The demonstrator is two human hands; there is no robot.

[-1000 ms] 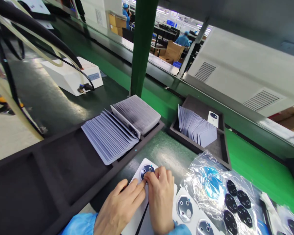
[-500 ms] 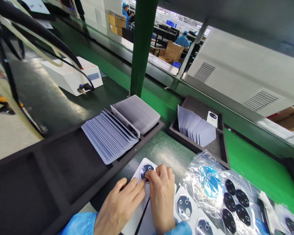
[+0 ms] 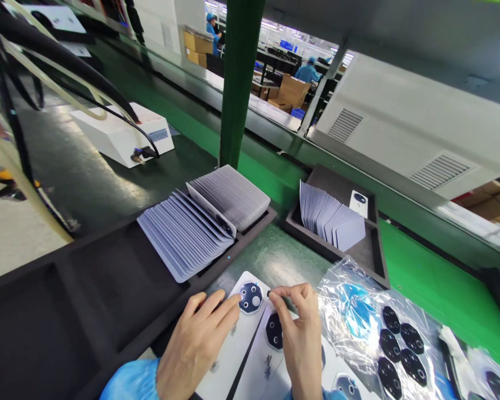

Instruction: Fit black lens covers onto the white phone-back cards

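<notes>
A white phone back panel (image 3: 231,351) lies in front of me, with a dark round camera plate (image 3: 250,298) near its top. My left hand (image 3: 202,337) rests on its left side, fingers stretched out near the plate. A second white panel (image 3: 261,371) lies alongside, bearing another dark camera plate (image 3: 274,331). Above this second panel, my right hand (image 3: 302,328) pinches a small dark piece (image 3: 269,293) between thumb and forefinger; its exact kind is too small to make out. Further panels (image 3: 346,384) with camera plates lie to the right, partly behind my right hand.
A black tray (image 3: 120,328) on the left holds rows of upright panels (image 3: 191,233). Another black tray (image 3: 337,255) holds fanned panels (image 3: 329,214). Clear plastic bags (image 3: 337,294) with several black discs (image 3: 390,344) lie right. A green post (image 3: 238,83) stands ahead.
My right hand has moved right, off the first panel's camera plate, which now shows fully with a pale round spot. The small dark piece is now visible in its pinch. My left hand has shifted slightly left.
</notes>
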